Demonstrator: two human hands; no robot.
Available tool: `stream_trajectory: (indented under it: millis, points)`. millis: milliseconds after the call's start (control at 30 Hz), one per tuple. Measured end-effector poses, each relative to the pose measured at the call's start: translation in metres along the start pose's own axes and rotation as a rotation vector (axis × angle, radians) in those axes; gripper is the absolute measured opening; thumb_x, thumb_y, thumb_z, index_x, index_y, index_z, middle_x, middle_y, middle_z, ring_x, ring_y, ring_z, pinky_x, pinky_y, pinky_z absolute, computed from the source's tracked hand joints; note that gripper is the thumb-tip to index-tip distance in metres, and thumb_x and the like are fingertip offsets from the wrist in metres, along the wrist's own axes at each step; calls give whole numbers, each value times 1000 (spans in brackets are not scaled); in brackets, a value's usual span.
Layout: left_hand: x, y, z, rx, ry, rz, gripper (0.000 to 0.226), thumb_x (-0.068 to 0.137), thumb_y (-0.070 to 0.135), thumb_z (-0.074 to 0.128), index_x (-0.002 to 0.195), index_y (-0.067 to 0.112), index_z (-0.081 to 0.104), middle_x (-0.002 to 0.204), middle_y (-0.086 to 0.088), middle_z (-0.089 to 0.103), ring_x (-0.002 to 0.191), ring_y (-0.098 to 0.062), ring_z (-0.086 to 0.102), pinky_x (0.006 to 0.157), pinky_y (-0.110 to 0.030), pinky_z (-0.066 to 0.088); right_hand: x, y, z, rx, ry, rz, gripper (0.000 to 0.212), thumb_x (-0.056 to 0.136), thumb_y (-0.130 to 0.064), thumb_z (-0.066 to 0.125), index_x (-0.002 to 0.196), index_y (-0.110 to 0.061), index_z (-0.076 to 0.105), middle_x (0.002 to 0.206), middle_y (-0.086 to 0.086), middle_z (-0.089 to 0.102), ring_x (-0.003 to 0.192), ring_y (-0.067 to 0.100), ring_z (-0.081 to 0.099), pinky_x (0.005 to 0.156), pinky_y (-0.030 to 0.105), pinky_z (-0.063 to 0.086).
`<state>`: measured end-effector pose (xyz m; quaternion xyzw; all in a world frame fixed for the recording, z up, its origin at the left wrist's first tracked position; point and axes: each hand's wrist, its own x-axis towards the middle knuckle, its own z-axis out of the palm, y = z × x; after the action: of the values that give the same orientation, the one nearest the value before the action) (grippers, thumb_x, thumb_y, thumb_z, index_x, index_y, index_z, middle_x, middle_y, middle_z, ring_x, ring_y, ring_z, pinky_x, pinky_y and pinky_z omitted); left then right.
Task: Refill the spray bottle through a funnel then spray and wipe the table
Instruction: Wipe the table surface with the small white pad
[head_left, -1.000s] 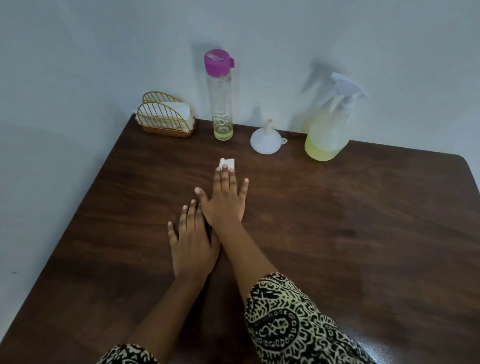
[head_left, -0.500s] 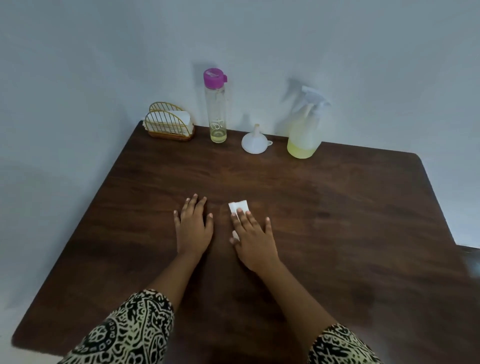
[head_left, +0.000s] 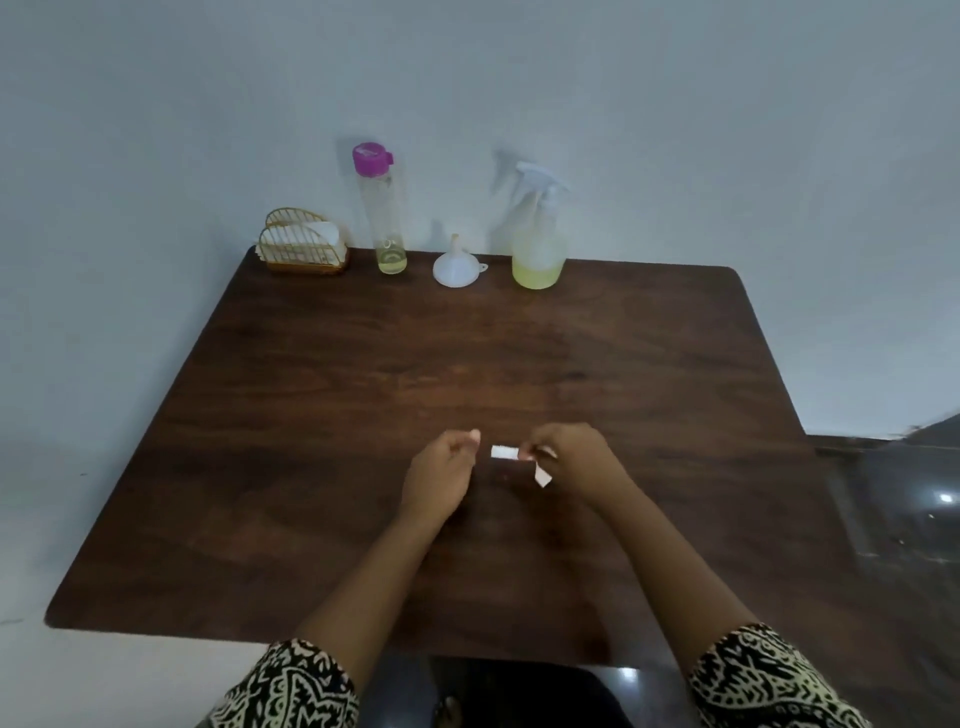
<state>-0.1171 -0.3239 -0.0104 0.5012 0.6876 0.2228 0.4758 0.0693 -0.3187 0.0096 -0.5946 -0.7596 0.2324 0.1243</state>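
The right hand (head_left: 571, 457) pinches the small tissue (head_left: 504, 453), the left hand (head_left: 441, 470) loosely curled and empty just beside it; best refold to a clean face before wiping, the spray bottle (head_left: 537, 244) standing well beyond both hands.

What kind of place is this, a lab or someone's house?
Probably a room in a home: a dark wooden table against a plain painted wall, with a wire napkin holder and spray bottle on it, and a glossy floor beside.
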Motion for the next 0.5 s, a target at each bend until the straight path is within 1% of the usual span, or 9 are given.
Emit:
stream_trajectory:
  millis: [67,100,133,200,267,300,367,433,500]
  points:
    - [0,36,17,-286,-202,-259,55,91,66,42,104,16,62,91,-8,75,79,-25,73,72,-37,57,-9,12,-31,67,109,-59,18,79,-1,63,88,-12,74,93,3,73,89,24,66,70,21,36]
    - [2,54,27,-427,-284,-313,59,90,68,44,103,14,62,88,-9,76,76,-24,74,67,-35,57,-13,19,-45,64,134,-85,17,79,0,64,87,-11,74,90,3,73,87,24,65,69,21,37]
    - [5,70,38,-530,-332,-319,54,91,62,49,102,11,63,85,-9,77,74,-22,75,65,-33,58,-17,28,-58,41,152,-106,16,78,-1,65,86,-12,73,88,3,72,86,24,65,68,24,38]
    - [10,101,64,-612,-375,-266,30,95,36,59,104,7,66,78,-5,77,70,-17,75,62,-30,59,-27,53,-79,21,188,-137,14,77,-2,68,84,-12,73,84,1,71,84,24,64,67,25,40]
    - [16,133,101,-575,-405,-195,13,93,12,59,101,8,69,73,-1,76,65,-13,74,57,-25,58,-39,90,-99,163,243,-108,14,75,-5,73,86,-15,72,88,-6,70,86,17,64,71,17,41]
    - [20,147,123,-558,-415,-167,12,93,7,59,97,9,70,71,0,76,63,-11,73,56,-23,57,-44,112,-111,321,264,-37,19,76,-10,76,91,-19,69,95,-11,69,90,10,63,75,13,42]
    - [28,173,167,-548,-414,-135,13,93,3,59,92,11,70,72,0,75,61,-10,72,54,-22,57,-48,157,-135,657,252,170,30,81,-22,74,107,-25,59,107,-14,64,98,2,60,81,11,45]
    - [34,201,218,-534,-398,-106,14,93,2,59,93,12,69,81,-2,75,67,-12,73,57,-22,58,-52,212,-156,896,204,373,26,90,-27,61,114,-22,53,103,-7,62,89,8,59,72,15,48]
    - [39,224,262,-520,-377,-83,15,93,3,60,93,14,68,88,-3,72,74,-13,71,60,-23,58,-58,261,-172,1073,85,515,22,94,-29,55,113,-17,56,93,-2,64,78,12,59,63,22,47]
